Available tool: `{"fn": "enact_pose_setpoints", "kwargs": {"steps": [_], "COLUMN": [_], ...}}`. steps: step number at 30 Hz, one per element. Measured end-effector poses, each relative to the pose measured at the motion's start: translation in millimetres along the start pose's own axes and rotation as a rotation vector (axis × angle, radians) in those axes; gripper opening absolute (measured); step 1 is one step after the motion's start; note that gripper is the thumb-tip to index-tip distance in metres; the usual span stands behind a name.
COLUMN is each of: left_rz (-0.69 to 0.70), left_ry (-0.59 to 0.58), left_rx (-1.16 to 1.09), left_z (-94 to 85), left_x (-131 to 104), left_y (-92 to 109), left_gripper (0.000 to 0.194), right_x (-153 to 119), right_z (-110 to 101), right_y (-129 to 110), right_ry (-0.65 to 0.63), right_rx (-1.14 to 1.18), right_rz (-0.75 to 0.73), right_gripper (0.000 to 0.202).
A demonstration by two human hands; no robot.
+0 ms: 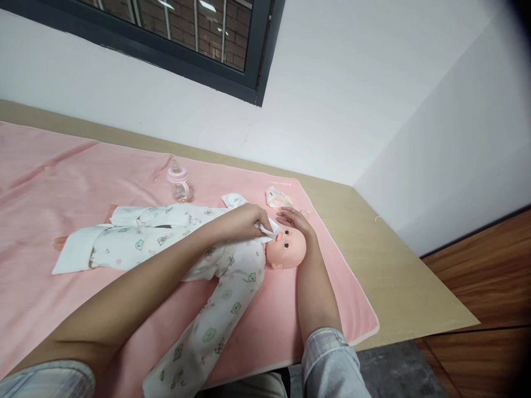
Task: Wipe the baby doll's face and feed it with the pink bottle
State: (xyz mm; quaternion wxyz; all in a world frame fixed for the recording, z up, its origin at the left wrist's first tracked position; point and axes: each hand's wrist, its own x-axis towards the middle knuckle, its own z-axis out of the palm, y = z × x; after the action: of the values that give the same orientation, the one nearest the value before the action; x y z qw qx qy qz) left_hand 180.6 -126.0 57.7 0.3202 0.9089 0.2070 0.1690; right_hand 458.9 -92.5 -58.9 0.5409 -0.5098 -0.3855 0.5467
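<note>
A baby doll (286, 251) in white pajamas (232, 260) with small green prints lies on its back, its head toward the right. My left hand (251, 221) is closed in a pinch on a white wipe (269, 231), held against the doll's face by the mouth. Beside the top of the doll's head rests my right hand (295, 220), fingers stretched out and holding nothing. Its forearm curves around the head. Just beyond those fingers lies a clear-and-white plastic packet (279, 198).
A pink blanket (50, 166) covers much of the wooden table (357, 232). Behind the doll stands a baby bottle (180, 184) with a pink collar and handle. A white wall and a dark window frame (253, 83) rise behind; brown wooden panels (489, 276) are at the right.
</note>
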Motion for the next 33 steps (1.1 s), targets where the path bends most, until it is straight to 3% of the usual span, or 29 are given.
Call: {"fn": "enact_pose_setpoints", "kwargs": {"steps": [11, 19, 33], "left_rz": [0.095, 0.036, 0.011], "left_ry": [0.037, 0.053, 0.099], "left_rx": [0.088, 0.105, 0.079], "left_z": [13.1, 9.5, 8.4], "left_x": [3.7, 2.1, 5.2], "left_y": [-6.7, -1.2, -9.2], "left_gripper": [0.015, 0.014, 0.009], "right_x": [4.6, 6.7, 5.3], "right_z": [-3.8, -5.4, -4.1], "right_y": [4.6, 6.3, 4.8], "right_ry": [-0.007, -0.019, 0.006], "right_rx": [0.014, 0.018, 0.004], "right_rz": [-0.006, -0.007, 0.001], "right_gripper": [0.017, 0.019, 0.019]}}
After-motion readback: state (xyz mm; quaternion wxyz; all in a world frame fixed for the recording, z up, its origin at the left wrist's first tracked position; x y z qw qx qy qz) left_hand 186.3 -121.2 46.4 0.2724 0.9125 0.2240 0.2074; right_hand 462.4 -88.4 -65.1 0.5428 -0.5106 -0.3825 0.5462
